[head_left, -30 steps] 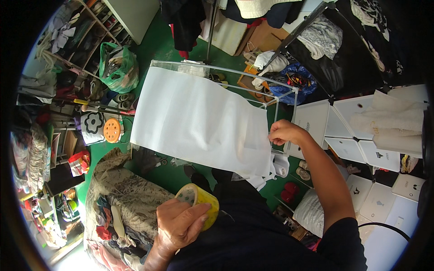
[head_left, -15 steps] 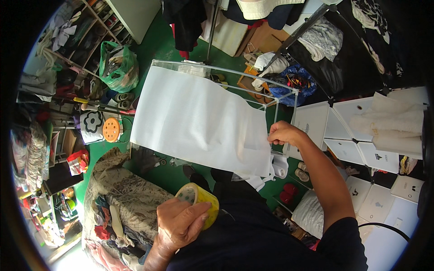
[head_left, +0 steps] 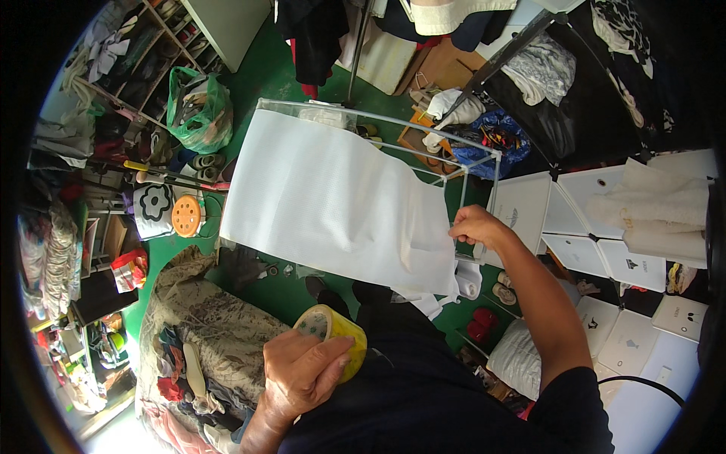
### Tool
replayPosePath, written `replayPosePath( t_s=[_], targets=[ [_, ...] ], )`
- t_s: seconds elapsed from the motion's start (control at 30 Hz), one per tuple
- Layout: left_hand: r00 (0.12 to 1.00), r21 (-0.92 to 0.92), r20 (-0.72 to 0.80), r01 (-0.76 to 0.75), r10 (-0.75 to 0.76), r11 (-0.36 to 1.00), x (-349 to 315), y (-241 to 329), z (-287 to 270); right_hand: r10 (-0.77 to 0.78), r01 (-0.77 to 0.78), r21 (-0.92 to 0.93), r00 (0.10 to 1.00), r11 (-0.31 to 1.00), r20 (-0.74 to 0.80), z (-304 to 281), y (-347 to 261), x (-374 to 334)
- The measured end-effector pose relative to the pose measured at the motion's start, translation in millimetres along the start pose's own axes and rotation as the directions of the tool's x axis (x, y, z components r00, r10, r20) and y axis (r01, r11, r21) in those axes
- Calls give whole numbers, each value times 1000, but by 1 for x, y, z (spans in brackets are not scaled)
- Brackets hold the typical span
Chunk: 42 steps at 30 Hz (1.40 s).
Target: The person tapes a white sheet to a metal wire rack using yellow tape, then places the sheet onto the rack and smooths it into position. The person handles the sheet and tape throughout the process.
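Observation:
My left hand (head_left: 301, 372) grips a roll of yellow tape (head_left: 333, 333) close to my body. My right hand (head_left: 478, 228) reaches out and pinches the near right corner of a white fabric sheet (head_left: 333, 200) against a white metal rack frame (head_left: 467, 160). The sheet lies spread over the top of the frame and hangs down a little at the near right corner.
White plastic cube panels (head_left: 597, 227) stand at the right with folded cloth (head_left: 654, 208) on top. A patterned blanket pile (head_left: 204, 333) lies lower left. A green bag (head_left: 198, 113), shelves (head_left: 128, 60), shoes and hanging clothes (head_left: 318, 30) surround the green floor.
My right hand has shifted slightly at the sheet's corner. My left hand keeps holding the tape roll in the same place.

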<state>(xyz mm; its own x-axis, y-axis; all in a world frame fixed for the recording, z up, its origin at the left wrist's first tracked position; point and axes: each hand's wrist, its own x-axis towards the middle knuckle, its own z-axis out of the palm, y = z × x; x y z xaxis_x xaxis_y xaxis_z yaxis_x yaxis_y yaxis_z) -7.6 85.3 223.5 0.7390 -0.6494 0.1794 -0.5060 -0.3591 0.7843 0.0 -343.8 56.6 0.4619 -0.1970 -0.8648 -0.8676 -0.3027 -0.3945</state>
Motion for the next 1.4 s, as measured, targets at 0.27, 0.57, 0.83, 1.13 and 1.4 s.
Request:
replayPosePath(
  t_s=[0.27, 0.57, 0.83, 1.13, 1.4],
  targets=[
    [1000, 1, -7, 7, -7, 1000, 0, -4, -4, -42, 60, 131, 989, 990, -141, 15, 17, 0],
    [1000, -8, -13, -1, 1, 1000, 0, -9, -5, -44, 104, 248, 971, 963, -235, 21, 29, -6],
    [1000, -5, -1, 10, -10, 1000, -2, -10, -5, -35, 125, 315, 961, 941, -274, 25, 21, -18],
    [1000, 3, -5, 4, -4, 1000, -3, -7, -4, 34, 25, 499, 993, 866, -110, 15, 28, -7],
    [1000, 13, -13, 14, -13, 1000, -6, -4, -3, 125, -45, 467, 982, 883, -141, 17, 23, -6]
  ],
)
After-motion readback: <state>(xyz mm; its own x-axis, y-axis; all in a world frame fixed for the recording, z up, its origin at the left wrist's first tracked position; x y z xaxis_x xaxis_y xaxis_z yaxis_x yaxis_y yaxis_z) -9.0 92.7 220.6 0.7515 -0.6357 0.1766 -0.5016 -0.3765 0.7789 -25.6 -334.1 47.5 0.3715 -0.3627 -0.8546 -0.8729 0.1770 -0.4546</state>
